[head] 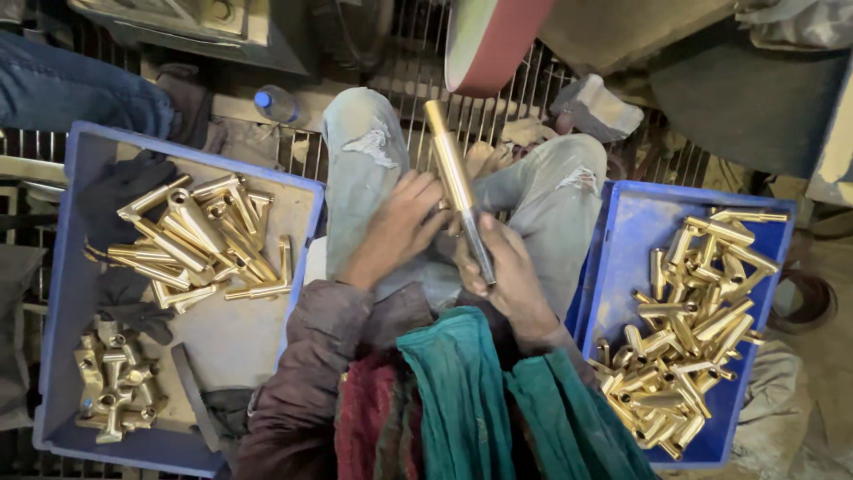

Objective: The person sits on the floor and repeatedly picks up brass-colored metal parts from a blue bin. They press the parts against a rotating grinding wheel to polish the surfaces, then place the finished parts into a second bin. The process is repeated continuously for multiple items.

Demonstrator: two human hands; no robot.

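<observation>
Head view: the left hand [398, 227] and right hand [506, 271] both grip a long brass tube [455, 182] over the person's lap, pointing toward a red-edged wheel [493, 44]. Blue trays [62, 267] of brass fittings [200, 240] flank the knees.

Both hands meet over the lap, left hand [402, 224] and right hand [505, 267] curled closed.

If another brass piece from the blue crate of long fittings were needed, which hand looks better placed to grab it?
Probably the left hand: it sits nearer that blue crate, touching the brass tube only lightly, while the right hand grips its steel end.
</observation>
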